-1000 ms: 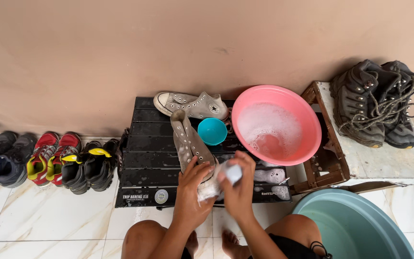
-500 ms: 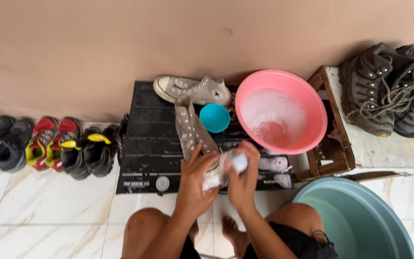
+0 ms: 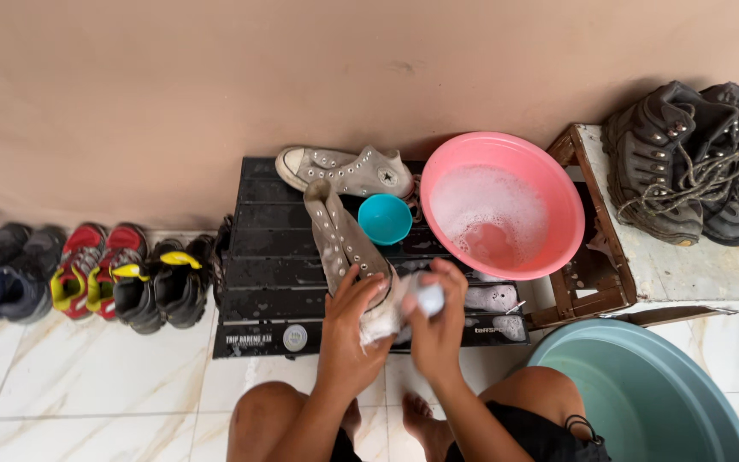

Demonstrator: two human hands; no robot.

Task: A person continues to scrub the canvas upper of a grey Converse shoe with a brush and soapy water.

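A grey high-top canvas shoe (image 3: 335,235) lies lengthwise on a black folding table (image 3: 267,274). My left hand (image 3: 354,329) grips its near end at the heel. My right hand (image 3: 434,321) is closed on a small white soapy object (image 3: 428,298), pressed against the shoe; what it is I cannot tell. The matching shoe (image 3: 348,171) lies on its side at the table's far edge. A small teal cup (image 3: 385,219) stands between the shoes and a pink basin (image 3: 506,205) of foamy water.
A large teal tub (image 3: 643,393) sits on the floor at the lower right. A pair of dark hiking boots (image 3: 694,162) rests on a wooden-framed slab (image 3: 686,274). Several sneakers (image 3: 96,274) line the wall at left. White marble tiles cover the floor.
The view has shifted slightly. My right hand has moved a little along the shoe's heel while the left keeps its grip.
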